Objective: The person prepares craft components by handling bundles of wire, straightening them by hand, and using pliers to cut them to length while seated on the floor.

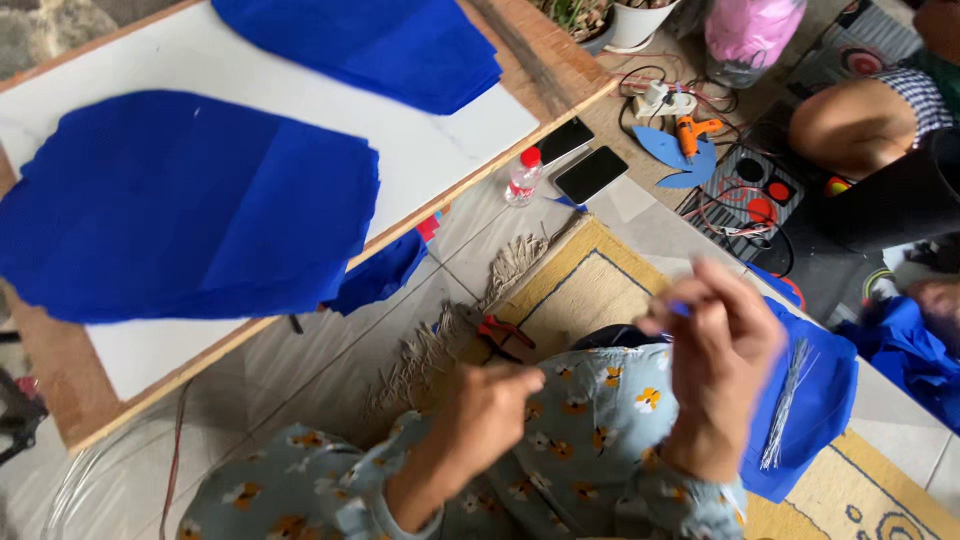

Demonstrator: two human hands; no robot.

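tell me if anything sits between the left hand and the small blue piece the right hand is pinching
Nothing visible does. The left hand hangs lower and to the side of the right hand, which pinches the small blue piece; only open air above the flowered cloth separates them.

This looks like a home used as a craft space, with the work done on the floor. The tiled floor (300,360) carries a fringed woven rug (590,290), a low board worktop (450,130) with stacks of blue cut paper (180,200), a hot glue gun (690,130), pliers (503,333), two phones (590,173), a water bottle (523,177) and a potted plant (635,20).
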